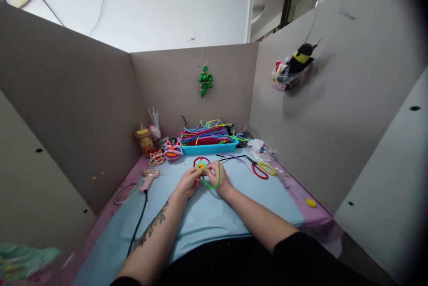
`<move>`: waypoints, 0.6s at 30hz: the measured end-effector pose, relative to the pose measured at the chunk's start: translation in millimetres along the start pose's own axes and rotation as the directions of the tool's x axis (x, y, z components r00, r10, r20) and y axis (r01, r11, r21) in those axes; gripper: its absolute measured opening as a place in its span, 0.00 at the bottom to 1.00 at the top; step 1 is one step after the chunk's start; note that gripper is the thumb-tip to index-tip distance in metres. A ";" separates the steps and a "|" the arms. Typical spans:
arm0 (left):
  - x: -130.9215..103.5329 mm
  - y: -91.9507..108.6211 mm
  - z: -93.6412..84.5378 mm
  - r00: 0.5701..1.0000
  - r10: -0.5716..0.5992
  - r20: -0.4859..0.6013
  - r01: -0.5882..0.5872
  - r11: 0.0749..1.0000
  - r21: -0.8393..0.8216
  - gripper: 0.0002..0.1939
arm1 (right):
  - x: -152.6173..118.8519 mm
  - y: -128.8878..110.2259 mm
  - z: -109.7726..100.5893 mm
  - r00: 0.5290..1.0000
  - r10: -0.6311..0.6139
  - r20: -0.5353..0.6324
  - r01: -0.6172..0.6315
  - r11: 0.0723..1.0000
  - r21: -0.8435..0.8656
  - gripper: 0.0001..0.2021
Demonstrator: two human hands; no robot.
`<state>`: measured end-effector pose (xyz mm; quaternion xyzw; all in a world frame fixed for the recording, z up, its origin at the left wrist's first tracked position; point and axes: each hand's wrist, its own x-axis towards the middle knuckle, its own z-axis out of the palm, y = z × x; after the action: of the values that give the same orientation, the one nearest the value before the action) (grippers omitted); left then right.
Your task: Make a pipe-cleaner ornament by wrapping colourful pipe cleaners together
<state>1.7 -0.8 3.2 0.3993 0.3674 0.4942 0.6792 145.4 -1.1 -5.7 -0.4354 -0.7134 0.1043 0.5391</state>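
My left hand is closed in a pinch on a small round pipe-cleaner piece, yellow in the middle with a red outer ring. Close beside it, the fingers of my right hand are pressed together on a green pipe cleaner. The green strand curves in a loop below and around the right fingers, and one end runs in by the coiled piece. My fingertips cover part of the round piece, so I cannot tell whether the green strand is joined to it.
Behind my hands stands a blue tray of colourful pipe cleaners. Scissors with red and yellow handles lie to the right. A pink glue gun with a black cord rests on the left, near a pipe-cleaner animal head. Grey partitions enclose the table.
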 end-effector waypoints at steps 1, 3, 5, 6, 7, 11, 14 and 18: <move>0.0 -0.1 0.1 1.000 0.008 0.006 -0.008 1.000 0.006 0.16 | 0.3 1.9 1.2 1.000 0.012 -0.018 -0.012 1.000 -0.010 0.06; -0.5 0.2 0.5 1.000 0.015 0.011 -0.015 1.000 0.018 0.17 | 1.0 7.9 5.1 0.997 0.055 -0.051 -0.055 0.998 -0.008 0.05; -1.1 1.0 1.2 1.000 0.008 0.004 -0.008 1.000 0.030 0.18 | 1.9 16.2 10.6 0.991 0.117 -0.067 -0.116 0.993 0.030 0.05; -1.4 1.5 1.7 1.000 0.004 -0.006 -0.003 0.999 0.035 0.18 | 2.5 20.7 13.6 0.987 0.151 -0.060 -0.147 0.987 0.059 0.05; -1.7 1.9 2.1 1.000 -0.001 -0.018 0.002 0.999 0.039 0.19 | 3.1 25.1 16.4 0.982 0.185 -0.045 -0.181 0.980 0.089 0.06; -2.0 2.9 3.0 0.999 -0.013 -0.035 0.014 0.999 0.041 0.19 | 5.0 36.6 22.6 0.948 0.309 0.077 -0.318 0.927 0.198 0.09; -2.0 2.8 2.4 1.000 -0.021 -0.023 0.022 0.999 0.048 0.19 | 4.9 37.0 20.1 0.923 0.343 0.176 -0.383 0.870 0.312 0.11; -2.5 3.9 2.5 0.999 -0.032 -0.042 0.035 0.997 0.072 0.17 | 5.0 32.5 11.7 0.912 0.357 0.200 -0.409 0.807 0.425 0.11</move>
<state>1.9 -2.9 8.0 0.4074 0.4056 0.4773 0.6646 151.7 25.7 -27.1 -0.4245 -0.5944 0.3999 0.5537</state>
